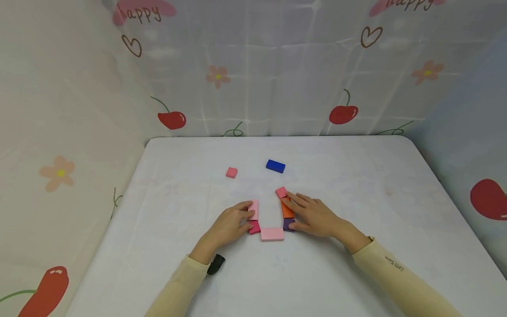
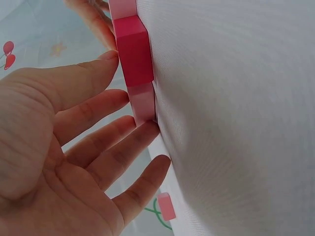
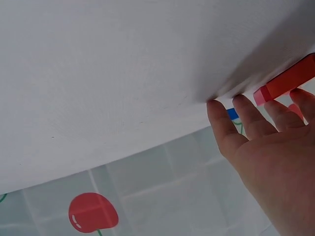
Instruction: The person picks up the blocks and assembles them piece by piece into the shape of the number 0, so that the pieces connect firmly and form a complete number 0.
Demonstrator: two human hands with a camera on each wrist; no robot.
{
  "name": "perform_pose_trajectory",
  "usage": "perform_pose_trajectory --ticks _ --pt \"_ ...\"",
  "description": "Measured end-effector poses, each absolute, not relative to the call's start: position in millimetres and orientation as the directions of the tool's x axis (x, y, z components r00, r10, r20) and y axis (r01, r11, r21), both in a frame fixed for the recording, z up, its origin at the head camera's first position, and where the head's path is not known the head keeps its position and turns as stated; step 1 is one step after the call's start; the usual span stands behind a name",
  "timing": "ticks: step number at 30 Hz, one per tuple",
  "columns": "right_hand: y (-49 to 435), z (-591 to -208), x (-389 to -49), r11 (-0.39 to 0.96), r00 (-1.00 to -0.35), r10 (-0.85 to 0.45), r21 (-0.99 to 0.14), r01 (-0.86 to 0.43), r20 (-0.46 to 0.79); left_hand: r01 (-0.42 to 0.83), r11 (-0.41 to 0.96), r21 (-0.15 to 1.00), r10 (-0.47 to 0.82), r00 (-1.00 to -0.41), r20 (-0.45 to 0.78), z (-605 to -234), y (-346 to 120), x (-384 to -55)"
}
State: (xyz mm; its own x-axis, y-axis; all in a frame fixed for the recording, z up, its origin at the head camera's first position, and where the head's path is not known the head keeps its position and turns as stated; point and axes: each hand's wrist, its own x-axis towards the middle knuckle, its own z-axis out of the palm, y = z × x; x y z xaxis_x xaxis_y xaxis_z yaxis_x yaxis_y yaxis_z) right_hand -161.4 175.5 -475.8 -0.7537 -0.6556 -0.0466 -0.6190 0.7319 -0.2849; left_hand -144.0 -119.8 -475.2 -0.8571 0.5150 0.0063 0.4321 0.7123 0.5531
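Observation:
My left hand (image 1: 229,224) touches a light pink block (image 1: 255,210) with its fingers and a crimson block (image 1: 255,227) with its thumb. In the left wrist view its fingers are fairly straight along the blocks' sides. On the other side, my right hand (image 1: 317,217) rests fingertips against a coral block (image 1: 281,192), an orange block (image 1: 287,208) and a dark purple block (image 1: 288,225), partly covering them. Between the two rows, nearest the person, lies another light pink block (image 1: 272,234). Together these blocks form a rough U.
A small coral-pink block (image 1: 231,172) and a blue block (image 1: 275,166) lie farther back on the white table (image 1: 190,176). By the left cuff is a black object (image 1: 216,264). Patterned curtains (image 1: 277,66) stand behind and beside the table.

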Motion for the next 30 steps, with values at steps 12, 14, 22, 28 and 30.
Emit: perform_pose_trajectory --ticks 12,14,22,28,30 --pt "174.0 -472.2 -162.8 0.741 -0.756 -0.650 -0.279 -0.611 -0.071 0.430 0.722 0.542 0.494 -0.869 0.032 -473.9 -120.0 -144.9" --pt "173.9 -471.7 -162.8 0.742 -0.757 -0.649 -0.282 -0.608 -0.075 0.427 0.725 0.541 0.473 -0.879 0.059 -472.5 -121.8 -147.1" --pt "173.5 -472.2 -162.8 0.738 -0.753 -0.654 -0.282 -0.613 -0.076 0.273 0.772 0.574 0.232 -0.962 0.146 -458.5 -145.0 -190.0" --pt "174.4 -473.2 -161.7 0.743 -0.759 -0.647 -0.281 -0.607 -0.072 0.179 0.759 0.626 0.123 -0.984 0.132 -450.0 -163.5 -241.1" --pt "174.2 -473.6 -161.4 0.746 -0.761 -0.645 -0.277 -0.605 -0.073 0.148 0.757 0.636 0.116 -0.989 0.092 -451.9 -165.6 -255.4"
